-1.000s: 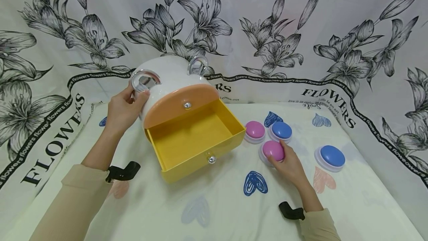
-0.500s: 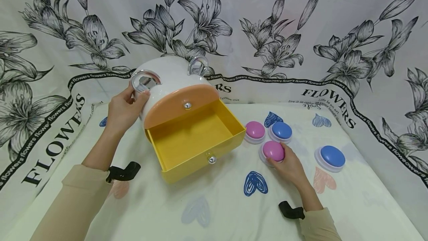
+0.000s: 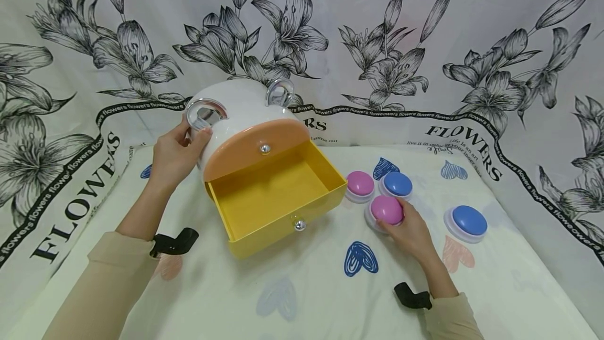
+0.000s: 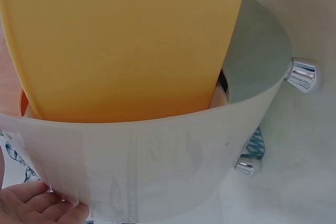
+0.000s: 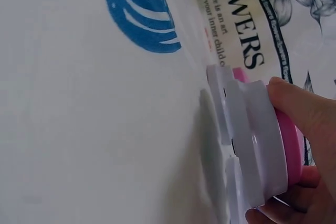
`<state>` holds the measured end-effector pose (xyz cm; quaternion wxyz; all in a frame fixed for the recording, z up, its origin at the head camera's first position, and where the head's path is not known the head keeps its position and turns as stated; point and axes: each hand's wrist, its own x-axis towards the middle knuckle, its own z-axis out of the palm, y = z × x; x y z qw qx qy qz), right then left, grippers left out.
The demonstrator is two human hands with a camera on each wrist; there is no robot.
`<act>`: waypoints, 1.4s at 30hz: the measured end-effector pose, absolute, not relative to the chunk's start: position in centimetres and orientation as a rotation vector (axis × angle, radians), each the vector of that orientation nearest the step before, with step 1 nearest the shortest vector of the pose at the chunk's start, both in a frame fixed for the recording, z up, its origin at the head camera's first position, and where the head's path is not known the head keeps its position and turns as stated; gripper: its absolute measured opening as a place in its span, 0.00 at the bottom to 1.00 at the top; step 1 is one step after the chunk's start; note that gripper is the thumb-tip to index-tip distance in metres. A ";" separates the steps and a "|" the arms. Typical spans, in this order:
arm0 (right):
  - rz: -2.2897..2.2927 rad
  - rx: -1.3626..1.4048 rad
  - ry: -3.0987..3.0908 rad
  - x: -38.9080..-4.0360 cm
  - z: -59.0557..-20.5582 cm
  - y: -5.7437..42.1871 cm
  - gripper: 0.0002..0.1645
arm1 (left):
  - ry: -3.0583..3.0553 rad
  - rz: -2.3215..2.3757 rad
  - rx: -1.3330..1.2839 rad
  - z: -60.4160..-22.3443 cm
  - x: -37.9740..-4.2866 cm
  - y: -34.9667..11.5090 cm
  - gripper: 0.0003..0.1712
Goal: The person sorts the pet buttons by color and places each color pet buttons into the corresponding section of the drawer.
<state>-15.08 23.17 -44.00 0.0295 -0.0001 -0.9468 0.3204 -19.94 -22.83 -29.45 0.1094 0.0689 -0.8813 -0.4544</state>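
In the head view a glossy white rounded drawer box (image 3: 245,99) with chrome rings and an orange front panel stands at centre left. Its yellow drawer (image 3: 269,188) is pulled out, bare inside, with a chrome knob. My left hand (image 3: 176,153) grips the box's left side by a ring, thumb in front. The left wrist view shows my curled fingers (image 4: 47,205) against the white shell. To the right, my right hand (image 3: 408,230) grips a pink-topped push button (image 3: 386,209) with a white base. In the right wrist view its base (image 5: 257,140) is raised off the cloth.
Another pink button (image 3: 360,183) and a blue button (image 3: 397,184) stand just behind the held one. A second blue button (image 3: 468,220) lies farther right. Under everything is a white cloth (image 3: 311,277) printed with hearts, with a flower-patterned curtain (image 3: 325,88) behind.
My right hand has raised the pink button slightly from its spot. My left hand, the box and the drawer have stayed where they were.
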 end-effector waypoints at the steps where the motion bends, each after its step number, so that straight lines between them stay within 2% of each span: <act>1: 0.985 0.002 -2.914 -15.1 -43.8 23.1 0.51 | -2.590 -1.338 0.201 -29.4 -19.9 -22.8 0.44; 42: 1.015 0.158 -2.683 -18.0 -33.6 18.7 0.49 | -2.593 -1.331 0.203 -29.5 -19.9 -22.8 0.45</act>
